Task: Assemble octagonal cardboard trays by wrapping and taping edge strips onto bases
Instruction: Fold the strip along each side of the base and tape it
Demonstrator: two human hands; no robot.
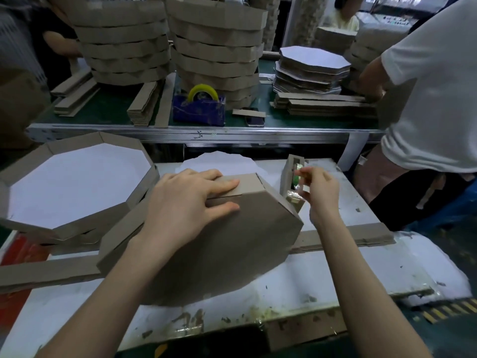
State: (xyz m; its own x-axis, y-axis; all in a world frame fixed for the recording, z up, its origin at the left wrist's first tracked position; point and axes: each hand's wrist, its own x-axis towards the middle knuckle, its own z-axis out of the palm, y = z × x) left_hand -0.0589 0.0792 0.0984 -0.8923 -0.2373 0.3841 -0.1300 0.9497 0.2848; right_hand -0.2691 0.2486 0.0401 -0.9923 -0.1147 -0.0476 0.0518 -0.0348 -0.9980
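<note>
white work surface [361, 275] across the near field, scuffed and flecked with tape residue; yellow-and-black hazard striping at its far right corner. beyond it, green-topped bench [108, 109] with a metal front rail, in a crowded workshop. two tall stacks of finished trays [124, 47] on the bench, flanked by bundled flat strips. bystander in a white shirt [433, 99] at the right edge, hands on strips on the bench. control panel markings behind too blurred to read.

completed tray [118, 142] at left on the work surface, white inside facing up. tray in assembly [227, 241] at centre, brown underside toward the camera, tilted up off the surface, edge strip [121, 233] wrapped round its rim. left hand [185, 205] laid flat with straight fingers, pressing the strip's overlapping ends at the upper edge. right hand [322, 192] just beside the tray, thumb and fingers pinching clear tape [299, 187] at a cardboard-cased dispenser [290, 177].

stack of octagonal bases [312, 68], white faces up, on the bench at right. loose strips [343, 237] lying flat behind the right forearm. blue dispenser [198, 109] holding a yellow roll [202, 93] at bench centre; phone [255, 121] near it.
</note>
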